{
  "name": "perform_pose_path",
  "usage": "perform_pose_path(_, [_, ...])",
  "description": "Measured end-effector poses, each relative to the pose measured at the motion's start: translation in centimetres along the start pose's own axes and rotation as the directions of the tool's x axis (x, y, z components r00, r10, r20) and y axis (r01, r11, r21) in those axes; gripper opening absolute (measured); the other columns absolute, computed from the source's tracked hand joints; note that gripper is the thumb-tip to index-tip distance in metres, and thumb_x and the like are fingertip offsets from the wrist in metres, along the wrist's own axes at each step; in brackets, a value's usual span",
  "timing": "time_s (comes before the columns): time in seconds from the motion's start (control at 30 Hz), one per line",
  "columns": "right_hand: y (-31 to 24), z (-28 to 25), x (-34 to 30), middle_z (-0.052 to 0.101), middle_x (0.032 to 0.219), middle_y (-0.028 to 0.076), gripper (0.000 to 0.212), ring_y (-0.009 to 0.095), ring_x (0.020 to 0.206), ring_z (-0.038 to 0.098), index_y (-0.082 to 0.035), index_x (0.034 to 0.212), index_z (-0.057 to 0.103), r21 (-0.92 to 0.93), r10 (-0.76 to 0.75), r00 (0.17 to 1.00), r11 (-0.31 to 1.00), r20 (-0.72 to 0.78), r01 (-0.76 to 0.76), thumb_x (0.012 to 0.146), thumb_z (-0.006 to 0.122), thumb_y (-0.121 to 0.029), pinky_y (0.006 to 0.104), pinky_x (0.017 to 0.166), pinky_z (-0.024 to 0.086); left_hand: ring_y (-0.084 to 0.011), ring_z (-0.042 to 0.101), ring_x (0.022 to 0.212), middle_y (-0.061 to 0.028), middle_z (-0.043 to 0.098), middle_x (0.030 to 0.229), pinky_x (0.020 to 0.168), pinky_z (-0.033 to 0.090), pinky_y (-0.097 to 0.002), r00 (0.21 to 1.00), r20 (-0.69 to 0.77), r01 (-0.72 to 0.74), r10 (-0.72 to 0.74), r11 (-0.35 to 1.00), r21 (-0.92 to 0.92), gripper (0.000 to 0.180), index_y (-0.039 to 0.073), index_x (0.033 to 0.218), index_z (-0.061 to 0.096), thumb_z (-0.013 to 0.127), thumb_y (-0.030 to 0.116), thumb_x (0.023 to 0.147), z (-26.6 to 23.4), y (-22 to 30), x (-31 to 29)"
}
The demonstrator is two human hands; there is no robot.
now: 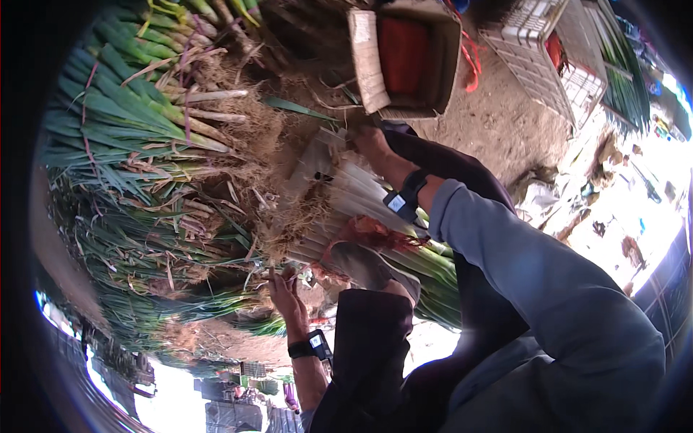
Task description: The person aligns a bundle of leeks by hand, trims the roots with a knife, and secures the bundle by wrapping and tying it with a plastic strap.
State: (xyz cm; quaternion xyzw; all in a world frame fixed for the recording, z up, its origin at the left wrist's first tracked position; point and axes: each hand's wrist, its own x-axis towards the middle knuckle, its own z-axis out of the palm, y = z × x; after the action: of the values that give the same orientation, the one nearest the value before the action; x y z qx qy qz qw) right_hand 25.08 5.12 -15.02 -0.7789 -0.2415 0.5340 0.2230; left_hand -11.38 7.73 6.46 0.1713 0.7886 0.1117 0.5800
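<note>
A bundle of leeks (321,234) lies by my legs, its pale stalks side by side and its brown roots (296,220) pointing left. My left hand (287,297) is beside the lower edge of the roots, with fingertips apart. At the bundle's upper edge is my right hand (372,144), close to a greyish flat piece (317,155) whose kind I cannot make out; its fingers are blurred and partly hidden. Reddish netting (369,234) lies across the stalks, next to my grey shoe (361,265). Green leaves (429,278) fan out at the right.
Heaps of green onions or leeks (130,137) fill the left side, some tied with purple string. A cardboard box (422,108) with something red inside stands above my right hand. White plastic crates (541,58) are at the upper right, on bare earth (498,144).
</note>
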Motion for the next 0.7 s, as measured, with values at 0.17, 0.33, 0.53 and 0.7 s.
perform_pose_path(0.17, [-5.6,-5.7,-0.8,0.069,0.097,0.003,0.025,0.012,0.085,0.065,-0.002,0.108,0.068,0.781,0.339,0.937,0.561,0.087,-0.275,0.102,0.06,-0.025,0.0297,0.078,0.053,-0.0219,0.066,0.111,-0.0121,0.068,0.123,0.099,0.05,-0.0342,0.999,-0.042,0.033,-0.03,0.996,0.088,0.04,0.004,0.137,0.055,0.048,0.032,0.109,-3.2,1.8,-0.4])
perform_pose_path(0.33, [-2.8,-9.4,-1.4,0.069,0.097,0.002,0.024,0.012,0.085,0.065,-0.004,0.106,0.068,0.904,0.363,0.929,0.371,0.069,-0.211,0.102,0.063,-0.027,0.0292,0.079,0.054,-0.0212,0.062,0.117,-0.0104,0.066,0.127,0.102,0.048,-0.035,0.997,-0.009,0.076,-0.075,0.981,0.177,0.044,0.005,0.136,0.057,0.05,0.038,0.107,-1.5,2.1,-1.4])
perform_pose_path(0.53, [-5.4,-7.5,-3.1,0.07,0.097,0.005,0.031,0.012,0.081,0.066,0.003,0.121,0.066,0.791,0.344,0.938,0.56,0.048,-0.246,0.101,0.062,-0.022,0.0293,0.073,0.054,-0.0211,0.054,0.127,-0.0092,0.059,0.136,0.103,0.046,-0.0364,0.997,-0.027,0.077,-0.072,0.947,0.313,0.047,0.008,0.14,0.057,0.05,0.041,0.107,-1.3,4.3,-1.6])
perform_pose_path(0.7, [-5.2,-7.7,-6.4,0.07,0.097,0.004,0.034,0.01,0.085,0.065,0.004,0.126,0.062,0.733,0.26,0.958,0.626,0.125,-0.266,0.102,0.062,-0.02,0.0266,0.072,0.054,-0.0211,0.063,0.115,-0.0104,0.064,0.128,0.097,0.051,-0.0344,0.998,0.051,-0.048,0.03,0.917,0.396,0.044,0.003,0.137,0.055,0.051,0.035,0.107,1.1,5.6,-0.8])
